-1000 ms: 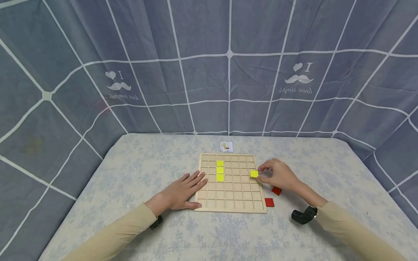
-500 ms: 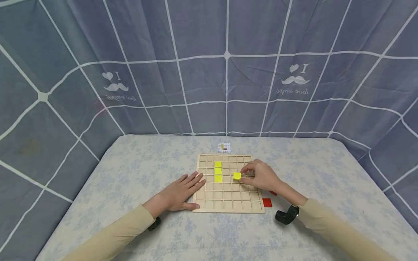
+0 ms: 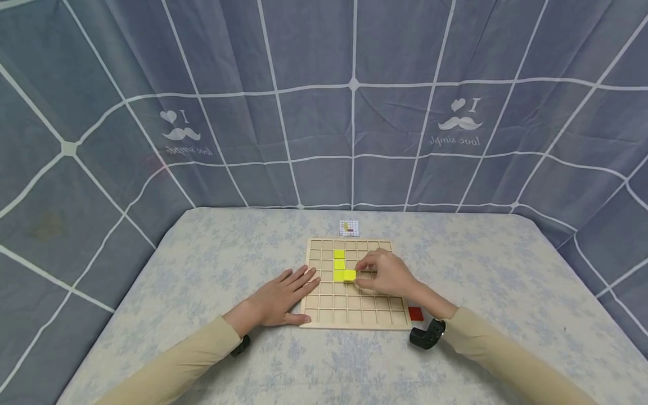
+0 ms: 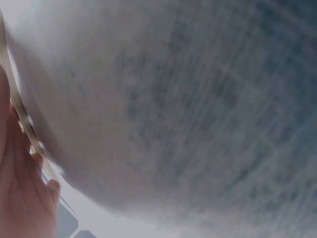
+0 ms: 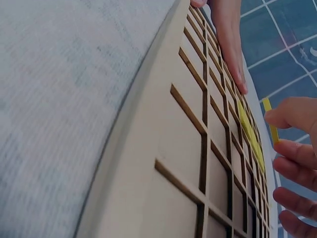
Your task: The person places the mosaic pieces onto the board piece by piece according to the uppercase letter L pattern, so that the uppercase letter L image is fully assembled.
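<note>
Pinching a yellow tile (image 3: pixel 350 275) in the fingers (image 5: pixel 297 152) of the right hand (image 3: pixel 386 274), raised over the board (image 3: pixel 354 318), just right of the lowest of three seated tiles (image 3: pixel 339 264). Resting the left hand (image 3: pixel 278 298) on the board's left edge, with straight, spread fingers. With a red tile (image 3: pixel 415 314) on the tabletop (image 3: pixel 228 371) beside the near right corner.
</note>
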Demonstrator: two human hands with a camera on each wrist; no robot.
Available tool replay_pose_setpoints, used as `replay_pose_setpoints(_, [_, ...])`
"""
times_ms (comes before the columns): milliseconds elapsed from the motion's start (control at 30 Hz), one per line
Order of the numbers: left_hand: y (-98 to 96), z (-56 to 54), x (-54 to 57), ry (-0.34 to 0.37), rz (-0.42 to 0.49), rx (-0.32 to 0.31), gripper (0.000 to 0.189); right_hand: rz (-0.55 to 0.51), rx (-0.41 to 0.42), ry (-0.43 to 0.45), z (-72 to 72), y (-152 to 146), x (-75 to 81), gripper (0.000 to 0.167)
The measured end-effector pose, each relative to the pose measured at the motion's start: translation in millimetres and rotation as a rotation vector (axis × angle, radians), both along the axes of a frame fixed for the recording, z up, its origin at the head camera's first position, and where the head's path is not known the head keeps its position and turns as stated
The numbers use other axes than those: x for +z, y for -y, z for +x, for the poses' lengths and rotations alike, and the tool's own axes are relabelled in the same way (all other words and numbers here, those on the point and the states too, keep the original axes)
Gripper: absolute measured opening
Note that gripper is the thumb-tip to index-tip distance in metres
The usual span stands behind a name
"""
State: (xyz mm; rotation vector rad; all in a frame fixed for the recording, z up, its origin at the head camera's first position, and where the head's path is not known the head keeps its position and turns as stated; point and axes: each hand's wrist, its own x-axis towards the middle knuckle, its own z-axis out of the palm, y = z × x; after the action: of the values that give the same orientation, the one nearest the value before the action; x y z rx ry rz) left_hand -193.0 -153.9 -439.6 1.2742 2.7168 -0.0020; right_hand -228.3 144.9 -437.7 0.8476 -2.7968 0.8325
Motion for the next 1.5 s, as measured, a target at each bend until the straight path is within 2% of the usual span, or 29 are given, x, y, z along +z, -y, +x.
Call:
replay_pose_setpoints(367, [-3.2, -1.2, 1.8, 0.024, -0.016, 0.018, 0.08, 0.041, -0.008, 0.045, 6.8, 15.3, 1.2, 0.017])
replay_pose_setpoints(533, [-2.0, -0.6, 1.8, 0.016, -0.022, 0.017, 0.079, 0.085, 0.012, 0.026, 9.4, 18.8, 0.5, 0.019])
replay_pose_setpoints(933, [-1.9, 0.5, 1.1, 0.015, -0.016, 0.017, 0.08, 0.13, 0.002, -0.002, 11.8, 20.9, -2.1, 0.019])
replay_pose_setpoints(1500, [-1.5, 1.3, -1.9, 0.006, -0.02, 0.022, 0.08, 0.116, 0.013, -0.044, 12.4, 23.1, -9.2, 0.021])
